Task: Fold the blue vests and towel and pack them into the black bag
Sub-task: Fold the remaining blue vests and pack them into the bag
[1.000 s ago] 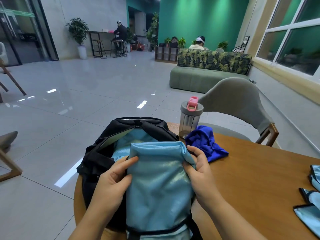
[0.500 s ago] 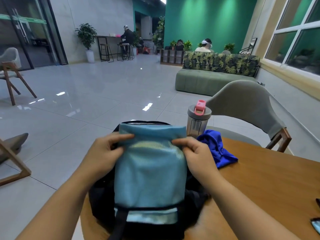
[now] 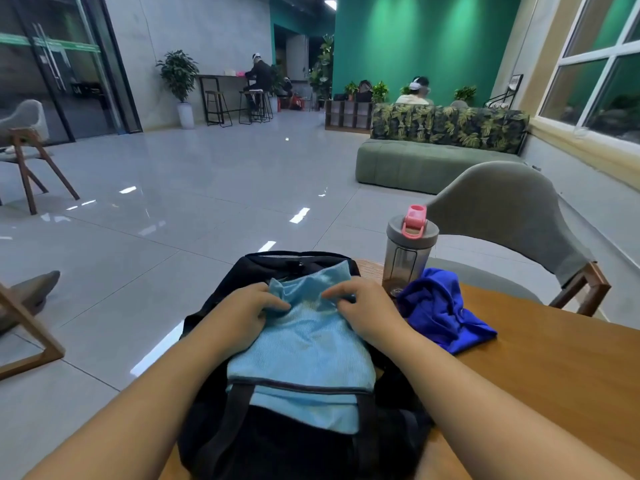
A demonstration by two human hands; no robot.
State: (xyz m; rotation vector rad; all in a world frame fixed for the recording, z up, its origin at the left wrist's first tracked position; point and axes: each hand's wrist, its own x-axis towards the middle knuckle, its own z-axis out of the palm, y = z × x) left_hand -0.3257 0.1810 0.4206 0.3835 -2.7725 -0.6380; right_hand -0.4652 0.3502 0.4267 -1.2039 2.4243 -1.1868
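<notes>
No legible text, label, brand or number was found on any surface. Nothing readable is recorded for this view.

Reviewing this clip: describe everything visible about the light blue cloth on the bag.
The folded light blue ribbed fabric piece looks soft and slightly shiny. It lies across the open black fabric bag, its far edge bunched at the bag's mouth, its near part under a dark strap. The left hand and the right hand grip that far edge with curled fingers.
</notes>
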